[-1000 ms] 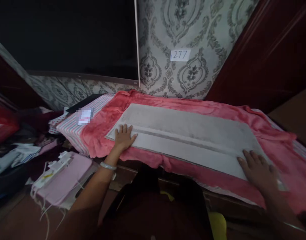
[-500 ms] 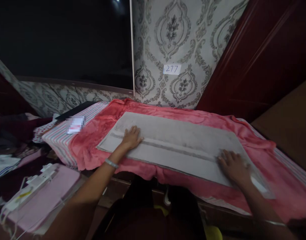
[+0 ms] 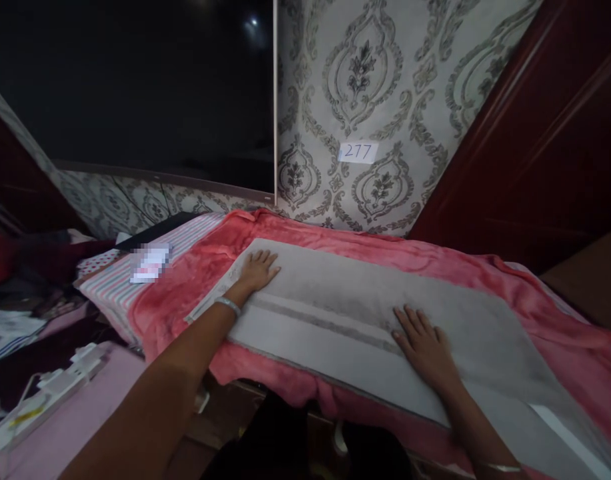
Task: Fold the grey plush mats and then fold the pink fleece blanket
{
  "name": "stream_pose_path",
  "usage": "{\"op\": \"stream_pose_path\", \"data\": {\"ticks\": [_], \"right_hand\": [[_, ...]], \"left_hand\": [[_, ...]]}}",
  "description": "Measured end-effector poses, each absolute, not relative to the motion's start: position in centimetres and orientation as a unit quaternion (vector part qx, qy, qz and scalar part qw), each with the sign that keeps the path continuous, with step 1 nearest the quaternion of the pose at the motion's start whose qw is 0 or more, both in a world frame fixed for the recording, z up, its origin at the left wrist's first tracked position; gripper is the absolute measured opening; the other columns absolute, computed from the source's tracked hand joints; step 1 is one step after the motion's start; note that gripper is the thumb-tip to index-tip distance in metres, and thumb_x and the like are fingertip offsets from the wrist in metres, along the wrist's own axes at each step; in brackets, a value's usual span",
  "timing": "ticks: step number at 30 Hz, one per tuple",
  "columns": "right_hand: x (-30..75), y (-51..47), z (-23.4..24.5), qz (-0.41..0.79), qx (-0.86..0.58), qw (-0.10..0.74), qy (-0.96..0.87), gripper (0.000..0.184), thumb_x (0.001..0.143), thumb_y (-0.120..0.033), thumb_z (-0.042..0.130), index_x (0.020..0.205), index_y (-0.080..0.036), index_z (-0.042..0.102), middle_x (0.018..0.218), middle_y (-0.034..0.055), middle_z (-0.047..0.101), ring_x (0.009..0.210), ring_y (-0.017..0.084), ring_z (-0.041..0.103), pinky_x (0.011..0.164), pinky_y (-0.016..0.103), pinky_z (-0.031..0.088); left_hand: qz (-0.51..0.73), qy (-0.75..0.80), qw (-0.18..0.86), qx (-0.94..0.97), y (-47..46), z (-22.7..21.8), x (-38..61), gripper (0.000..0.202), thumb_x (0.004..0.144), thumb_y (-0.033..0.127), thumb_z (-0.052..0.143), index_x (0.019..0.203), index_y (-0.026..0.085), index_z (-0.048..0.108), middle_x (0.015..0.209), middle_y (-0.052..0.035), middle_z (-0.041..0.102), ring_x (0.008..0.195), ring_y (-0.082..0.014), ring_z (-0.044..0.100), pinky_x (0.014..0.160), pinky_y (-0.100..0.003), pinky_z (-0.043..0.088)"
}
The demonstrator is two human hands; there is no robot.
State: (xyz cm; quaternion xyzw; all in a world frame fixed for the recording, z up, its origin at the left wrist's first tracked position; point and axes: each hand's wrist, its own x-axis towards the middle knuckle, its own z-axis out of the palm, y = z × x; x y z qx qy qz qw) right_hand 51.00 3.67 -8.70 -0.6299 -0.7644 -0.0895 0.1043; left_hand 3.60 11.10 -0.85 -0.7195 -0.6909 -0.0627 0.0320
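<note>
A long, flat grey mat (image 3: 315,353) with a darker stripe along its length lies on a red plush blanket (image 3: 158,313). My left hand (image 3: 258,270) rests palm down on the mat's left end, fingers spread, with a band on the wrist. Further right, my right hand (image 3: 428,347) lies flat on the mat's middle, its fingers also apart and the fingertips just past the dark stripe. Neither hand grasps anything. A pale strip (image 3: 575,437) shows on the mat's near right part. The exact material of the mat is unclear.
Striped cloth (image 3: 112,280) shows beside the blanket on the left, with a blurred-out card (image 3: 152,262) on it. A power strip (image 3: 45,397) with wires sits on a pink surface (image 3: 92,413) at lower left. A dark television (image 3: 135,87) hangs on the patterned wall behind.
My left hand has slid away from me, beyond the dark stripe. My right hand has moved left along the mat, away from its right end. The camera view has shifted closer.
</note>
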Motion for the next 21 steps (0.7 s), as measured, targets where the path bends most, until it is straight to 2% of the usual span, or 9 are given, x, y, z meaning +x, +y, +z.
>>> {"op": "stream_pose_path", "data": {"ticks": [3,9,13,17,21], "right_hand": [[51.0,3.7,-8.6,-0.087,-0.626,0.108,-0.767,0.063,0.101,-0.050,0.022,0.156,-0.027,0.042,0.164,0.0054,0.035,0.152,0.030,0.029,0.116,0.058,0.033],[50.6,3.8,-8.2,-0.068,-0.637,0.098,-0.761,0.063,0.101,-0.051,0.026,0.158,-0.028,0.039,0.165,0.0046,0.033,0.153,0.030,0.028,0.117,0.058,0.031],[50.3,3.8,-7.6,-0.056,-0.641,0.100,-0.759,0.060,0.102,-0.051,0.028,0.158,-0.032,0.038,0.166,0.0036,0.032,0.153,0.029,0.027,0.119,0.058,0.029],[49.9,3.8,-6.8,-0.033,-0.649,0.093,-0.755,0.059,0.103,-0.051,0.030,0.158,-0.032,0.038,0.166,0.0035,0.030,0.153,0.030,0.026,0.120,0.059,0.027],[49.5,3.7,-6.2,-0.020,-0.653,0.095,-0.751,0.058,0.103,-0.050,0.031,0.158,-0.032,0.037,0.167,0.0033,0.029,0.154,0.029,0.025,0.120,0.059,0.025]], "left_hand": [[-0.065,-0.726,0.043,-0.684,11.8,-0.4,1.0,0.061,0.102,0.048,0.030,0.154,0.018,0.044,0.162,-0.0147,0.039,0.151,-0.0333,0.033,0.123,-0.055,0.021],[-0.098,-0.755,0.090,-0.642,11.6,-0.4,-0.3,0.059,0.102,0.045,0.031,0.146,0.012,0.052,0.143,-0.0194,0.058,0.132,-0.0320,0.054,0.115,-0.047,0.036],[-0.128,-0.757,0.119,-0.630,11.0,-0.2,0.3,0.055,0.100,0.040,0.031,0.137,0.009,0.060,0.134,-0.0199,0.064,0.126,-0.0339,0.056,0.106,-0.046,0.042],[-0.127,-0.781,0.156,-0.591,10.4,0.5,0.7,0.053,0.098,0.035,0.031,0.124,0.006,0.067,0.121,-0.0245,0.067,0.120,-0.0390,0.056,0.096,-0.049,0.046],[-0.124,-0.805,0.129,-0.566,10.1,1.5,0.5,0.051,0.096,0.035,0.037,0.121,0.002,0.067,0.120,-0.0291,0.065,0.116,-0.0381,0.060,0.090,-0.044,0.048]]}}
